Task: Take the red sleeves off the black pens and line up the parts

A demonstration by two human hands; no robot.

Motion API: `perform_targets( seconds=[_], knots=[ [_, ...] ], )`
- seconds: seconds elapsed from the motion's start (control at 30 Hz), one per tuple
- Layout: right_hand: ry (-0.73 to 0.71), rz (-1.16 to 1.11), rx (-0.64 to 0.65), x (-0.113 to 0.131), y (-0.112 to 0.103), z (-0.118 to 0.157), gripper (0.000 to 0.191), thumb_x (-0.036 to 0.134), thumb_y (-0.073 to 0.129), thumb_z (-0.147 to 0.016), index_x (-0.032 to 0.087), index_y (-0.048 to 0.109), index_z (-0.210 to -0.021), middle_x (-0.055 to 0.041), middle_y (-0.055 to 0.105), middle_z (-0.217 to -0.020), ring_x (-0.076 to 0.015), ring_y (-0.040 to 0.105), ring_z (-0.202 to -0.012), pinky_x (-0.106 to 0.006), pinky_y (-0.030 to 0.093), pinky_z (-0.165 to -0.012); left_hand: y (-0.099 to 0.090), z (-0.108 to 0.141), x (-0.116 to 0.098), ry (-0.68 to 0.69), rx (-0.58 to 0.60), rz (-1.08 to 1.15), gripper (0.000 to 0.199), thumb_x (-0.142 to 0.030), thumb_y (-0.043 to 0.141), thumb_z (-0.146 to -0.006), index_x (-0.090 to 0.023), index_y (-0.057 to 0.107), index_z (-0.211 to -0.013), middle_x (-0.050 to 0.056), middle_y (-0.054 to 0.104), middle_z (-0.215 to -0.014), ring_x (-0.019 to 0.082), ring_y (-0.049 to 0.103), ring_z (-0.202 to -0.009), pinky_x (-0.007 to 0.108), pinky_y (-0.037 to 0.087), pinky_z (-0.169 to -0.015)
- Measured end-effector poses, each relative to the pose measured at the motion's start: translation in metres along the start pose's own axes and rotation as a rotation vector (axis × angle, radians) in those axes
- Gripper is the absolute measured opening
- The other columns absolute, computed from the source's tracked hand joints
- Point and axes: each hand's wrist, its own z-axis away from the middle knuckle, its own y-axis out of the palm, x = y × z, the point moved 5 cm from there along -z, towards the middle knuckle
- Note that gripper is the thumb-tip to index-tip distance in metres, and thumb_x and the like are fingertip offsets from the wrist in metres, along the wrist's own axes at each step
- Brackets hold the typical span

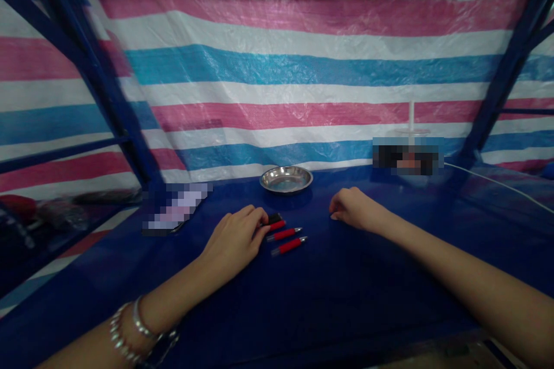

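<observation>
Left hand (234,242): loosely curled, fingertips (262,217) touching the uppermost of three red-gripped pens (283,234); whether it grips, cannot tell.
Right hand (357,210): half-open, resting on the blue table (346,288), holding nothing.
Pens: side by side, between the hands, nearer the left.
Steel dish (286,179): on the table, beyond the pens.
Backdrop: striped tarpaulin (303,72).

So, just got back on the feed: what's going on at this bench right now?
One person is working here with bare hands. Their left hand lies with its fingertips at the dark end of the top of three red-gripped pens, which lie side by side on the glossy blue bench top. Their right hand rests on the bench, holding nothing. A round stainless steel dish sits just beyond the pens.
</observation>
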Motion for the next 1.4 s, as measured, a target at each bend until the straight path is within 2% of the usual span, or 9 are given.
perform_targets(
  seconds=[0.27, 0.43, 0.63, 0.9, 1.17, 1.4],
  knots=[
    [0.046, -0.029, -0.003, -0.005, 0.002, -0.001, 0.012, 0.022, 0.064, -0.062, 0.016, 0.065, -0.072, -0.0055, 0.064, -0.074, -0.017, 0.059, -0.069, -0.023, 0.04, -0.058, 0.006, -0.002, 0.005, -0.029, 0.098, -0.048, 0.009, -0.023, 0.05, -0.082, -0.018, 0.053, -0.088, 0.004, 0.053, -0.084, 0.02, 0.053, -0.075, 0.029, 0.04, -0.063],
    [0.03, -0.063, -0.028, 0.005, -0.005, 0.004, 0.011, 0.025, 0.061, -0.066, 0.016, 0.064, -0.072, -0.0049, 0.064, -0.073, -0.0146, 0.059, -0.067, -0.021, 0.04, -0.057, 0.005, 0.0, 0.003, -0.033, 0.111, -0.07, 0.009, -0.022, 0.052, -0.081, -0.017, 0.053, -0.088, 0.004, 0.055, -0.084, 0.02, 0.054, -0.075, 0.029, 0.039, -0.063],
    [-0.064, -0.273, -0.147, 0.018, -0.014, 0.008, 0.01, 0.022, 0.056, -0.07, 0.015, 0.063, -0.073, -0.0033, 0.065, -0.068, -0.0122, 0.059, -0.062, -0.02, 0.041, -0.055, 0.004, 0.001, 0.001, -0.018, 0.088, -0.082, 0.007, -0.021, 0.05, -0.08, -0.016, 0.054, -0.083, 0.005, 0.056, -0.081, 0.022, 0.054, -0.075, 0.03, 0.037, -0.06],
    [-0.149, -0.484, -0.175, 0.025, -0.01, 0.008, 0.009, 0.02, 0.056, -0.07, 0.013, 0.06, -0.074, -0.004, 0.064, -0.066, -0.0117, 0.059, -0.061, -0.021, 0.043, -0.056, 0.005, 0.003, 0.002, -0.014, 0.069, -0.115, 0.011, -0.022, 0.047, -0.082, -0.015, 0.055, -0.078, 0.005, 0.058, -0.077, 0.023, 0.054, -0.071, 0.031, 0.033, -0.058],
    [-0.115, -0.93, -0.071, 0.032, -0.002, 0.007, 0.016, 0.025, 0.061, -0.065, 0.013, 0.057, -0.074, -0.0036, 0.065, -0.067, -0.0131, 0.061, -0.065, -0.025, 0.046, -0.061, -0.007, 0.004, -0.013, 0.056, -0.042, 0.041, 0.01, -0.02, 0.043, -0.085, -0.017, 0.051, -0.081, 0.001, 0.058, -0.078, 0.02, 0.053, -0.074, 0.032, 0.031, -0.064],
    [-0.132, -1.07, -0.002, 0.041, 0.003, 0.009, 0.015, 0.025, 0.062, -0.064, 0.015, 0.055, -0.072, -0.0009, 0.064, -0.065, -0.0122, 0.061, -0.065, -0.025, 0.046, -0.063, -0.008, 0.006, -0.019, 0.105, -0.061, 0.09, 0.01, -0.02, 0.042, -0.086, -0.018, 0.05, -0.082, 0.001, 0.058, -0.08, 0.019, 0.053, -0.074, 0.033, 0.03, -0.064]
  ],
)
